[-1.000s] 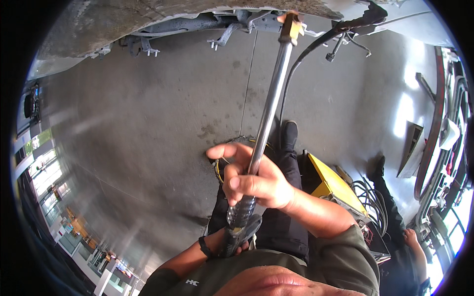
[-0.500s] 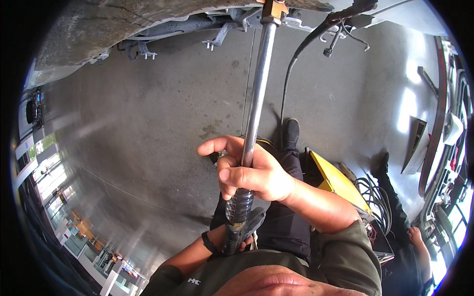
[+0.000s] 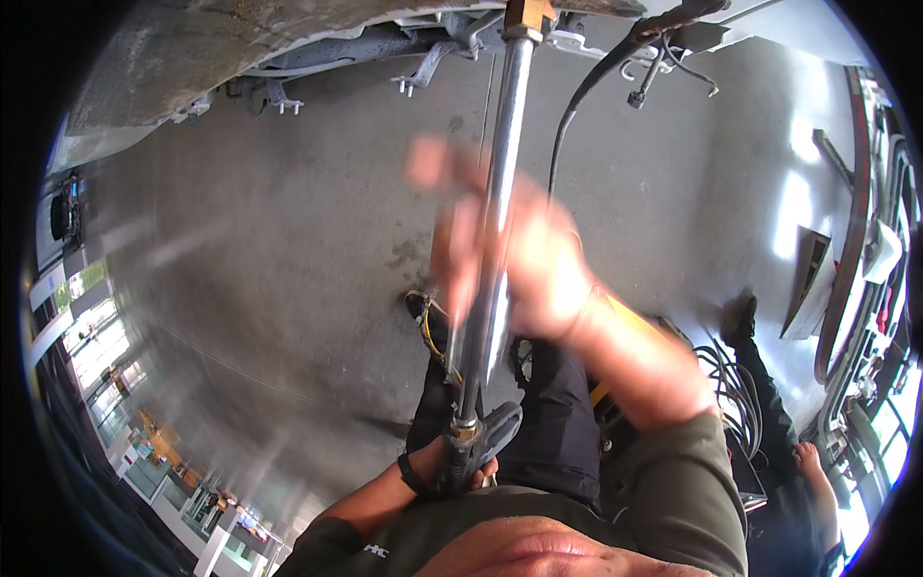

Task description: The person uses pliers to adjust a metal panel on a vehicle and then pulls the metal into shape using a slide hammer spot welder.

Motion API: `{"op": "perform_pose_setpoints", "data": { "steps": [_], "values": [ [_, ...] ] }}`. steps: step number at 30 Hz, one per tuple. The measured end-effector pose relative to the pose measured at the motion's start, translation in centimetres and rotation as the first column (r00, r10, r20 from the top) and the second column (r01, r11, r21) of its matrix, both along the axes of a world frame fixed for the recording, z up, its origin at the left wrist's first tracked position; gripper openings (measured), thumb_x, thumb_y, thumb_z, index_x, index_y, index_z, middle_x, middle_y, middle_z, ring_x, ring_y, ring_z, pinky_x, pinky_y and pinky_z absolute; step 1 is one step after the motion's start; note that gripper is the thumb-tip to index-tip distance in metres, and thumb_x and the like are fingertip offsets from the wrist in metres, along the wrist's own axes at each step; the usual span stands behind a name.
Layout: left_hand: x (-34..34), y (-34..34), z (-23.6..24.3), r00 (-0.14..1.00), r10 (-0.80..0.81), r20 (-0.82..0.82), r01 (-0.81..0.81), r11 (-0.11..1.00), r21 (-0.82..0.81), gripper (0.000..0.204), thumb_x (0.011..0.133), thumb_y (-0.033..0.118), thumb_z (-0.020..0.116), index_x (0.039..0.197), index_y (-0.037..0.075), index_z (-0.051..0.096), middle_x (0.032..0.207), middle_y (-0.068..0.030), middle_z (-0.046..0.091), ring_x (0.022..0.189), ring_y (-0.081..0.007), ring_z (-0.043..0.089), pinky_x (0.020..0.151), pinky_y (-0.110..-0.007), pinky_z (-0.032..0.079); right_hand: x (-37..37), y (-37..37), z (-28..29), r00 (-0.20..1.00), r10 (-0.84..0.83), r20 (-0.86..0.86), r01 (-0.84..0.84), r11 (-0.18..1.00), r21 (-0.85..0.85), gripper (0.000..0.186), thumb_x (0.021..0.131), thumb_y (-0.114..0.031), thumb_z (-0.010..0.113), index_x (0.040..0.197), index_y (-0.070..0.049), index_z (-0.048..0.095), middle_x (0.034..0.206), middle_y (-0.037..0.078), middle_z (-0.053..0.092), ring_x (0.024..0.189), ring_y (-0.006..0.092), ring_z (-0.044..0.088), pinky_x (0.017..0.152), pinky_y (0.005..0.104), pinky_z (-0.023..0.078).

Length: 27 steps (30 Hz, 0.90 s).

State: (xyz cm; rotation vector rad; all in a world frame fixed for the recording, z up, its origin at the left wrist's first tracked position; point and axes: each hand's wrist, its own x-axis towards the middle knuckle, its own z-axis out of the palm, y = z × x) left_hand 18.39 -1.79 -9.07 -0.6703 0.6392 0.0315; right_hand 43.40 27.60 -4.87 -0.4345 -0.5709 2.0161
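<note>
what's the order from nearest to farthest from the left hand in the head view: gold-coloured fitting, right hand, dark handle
1. Dark handle: nearest, held in the left hand, low in the view.
2. Right hand: blurred, about midway along the metal rod.
3. Gold-coloured fitting: farthest, at the rod's upper end, by the top edge.

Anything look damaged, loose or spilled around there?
Yes. Right of the metal rod, a small black connector hangs apparently unplugged. The curved panel at upper left shows brown, rust-like grime, and dark stains, perhaps spillage, mark the floor.
</note>
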Motion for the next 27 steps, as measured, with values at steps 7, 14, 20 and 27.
{"op": "perform_pose_setpoints", "data": {
  "steps": [7,14,20,27],
  "values": [
    [0.2,-1.0,1.0,0.935,-0.318,-0.159,0.353,0.882,0.311,0.017,0.1,0.024,0.068,0.092,0.009,0.068,0.085,-0.0051,0.07,0.078,-0.0142,0.071,0.067,-0.026,0.056,-1.5,-9.4,-0.7,0.973,0.216,-0.08,-0.23,0.92,-0.318,0.067,0.092,-0.008,0.069,0.153,0.007,0.044,0.087,0.002,0.065,0.076,0.0138,0.067,0.077,0.0292,0.057],
    [1.0,-0.2,-1.8,0.994,-0.093,-0.065,0.101,0.986,0.131,0.031,0.104,0.036,0.067,0.11,0.006,0.064,0.088,-0.0118,0.065,0.079,-0.0202,0.064,0.06,-0.027,0.057,-0.4,-5.4,-0.6,0.969,0.242,-0.056,-0.248,0.94,-0.235,0.053,0.098,-0.006,0.062,0.148,0.003,0.047,0.086,0.002,0.066,0.078,0.0112,0.068,0.076,0.0273,0.055],
    [1.4,-0.1,-1.5,0.99,-0.066,-0.121,0.065,0.998,-0.009,0.02,0.104,0.027,0.066,0.107,0.006,0.065,0.087,-0.0101,0.071,0.067,-0.0172,0.071,0.057,-0.027,0.058,-0.6,-5.2,0.0,0.961,0.276,-0.013,-0.269,0.926,-0.266,0.056,0.098,-0.006,0.064,0.149,0.006,0.046,0.077,0.002,0.062,0.071,0.0118,0.065,0.073,0.0277,0.055],
    [1.8,1.1,-0.3,0.999,-0.04,-0.034,0.041,0.999,0.004,0.041,0.104,0.044,0.064,0.121,0.007,0.063,0.092,-0.0176,0.068,0.073,-0.0247,0.07,0.063,-0.033,0.064,0.2,-4.1,0.0,0.981,0.175,-0.083,-0.19,0.949,-0.252,0.069,0.094,-0.004,0.065,0.157,0.003,0.04,0.094,0.006,0.068,0.076,0.0171,0.072,0.076,0.0298,0.057]
  ]
}}
